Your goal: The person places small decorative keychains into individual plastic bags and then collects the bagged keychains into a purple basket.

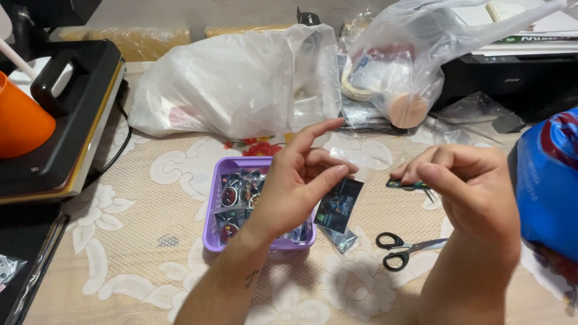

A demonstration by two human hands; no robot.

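Note:
My left hand (295, 183) pinches the top of a small clear plastic sleeve (341, 203) with a dark printed card inside, held above the table. My right hand (466, 189) grips a thin flat green piece (408, 185) between thumb and fingers, just right of the sleeve's open end. Under my left hand sits a purple tray (212, 232) filled with several bagged keyrings and small packets. Another small clear packet (341, 238) lies on the cloth below the sleeve.
Black-handled scissors (402, 248) lie on the lace tablecloth by my right wrist. A black heat press (66, 120) and orange cup (21, 120) stand at the left. White plastic bags (235, 84) crowd the back; a blue bag (548, 180) sits at the right.

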